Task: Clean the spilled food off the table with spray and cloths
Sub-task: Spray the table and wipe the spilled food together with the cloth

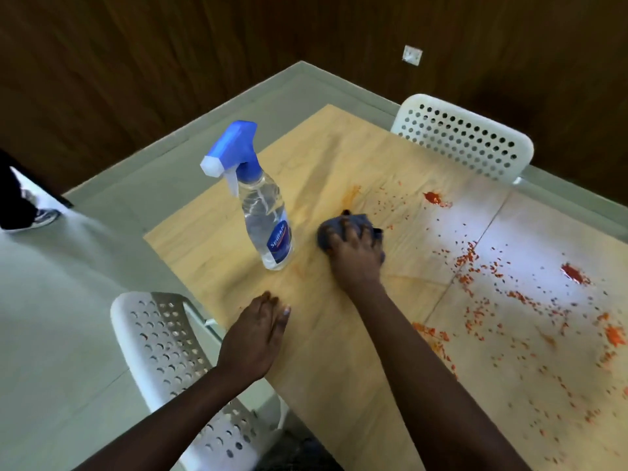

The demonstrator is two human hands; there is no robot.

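Right hand (356, 254) clutches the cloth (343, 226) (bunched) on the table (339, 368); left hand (258, 334) rests flat, fingers straight.

A pale, light-wood table (339, 351) shows faint grain lines. On it stands a clear spray bottle (266, 229) with a blue and white trigger head and a dark blue label. Just right of the bottle lies a grey-blue cloth (334, 227). Farther right of the bottle, orange-red spilled food (574, 271) speckles the wood in crumbs and smears. Two white chairs (465, 137) have dotted perforations. Behind the table, walls (136, 45) are dark brown wood.
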